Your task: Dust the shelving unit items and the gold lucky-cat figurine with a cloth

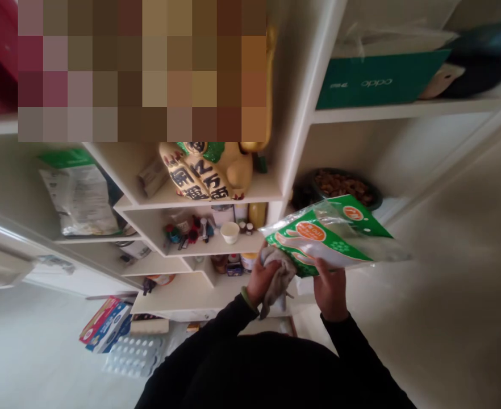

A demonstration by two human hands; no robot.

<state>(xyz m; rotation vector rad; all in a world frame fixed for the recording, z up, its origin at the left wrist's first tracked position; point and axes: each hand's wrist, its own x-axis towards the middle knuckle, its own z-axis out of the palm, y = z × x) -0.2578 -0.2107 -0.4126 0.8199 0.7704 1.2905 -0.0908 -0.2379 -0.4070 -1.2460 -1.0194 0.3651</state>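
Right hand (329,291): gripped a green-and-white plastic bag (325,234) from below.
Left hand (262,282): clenched a grey cloth (279,277) against it.
Room: white shelves (208,289) stood behind.

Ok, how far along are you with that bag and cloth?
Done: the green-and-white plastic bag is up in the air, off the white shelves. In hand: the left hand grips a grey cloth against the bag's underside, and the right hand holds its lower edge. Left: the bag isn't set down; nothing visible shows how much remains.
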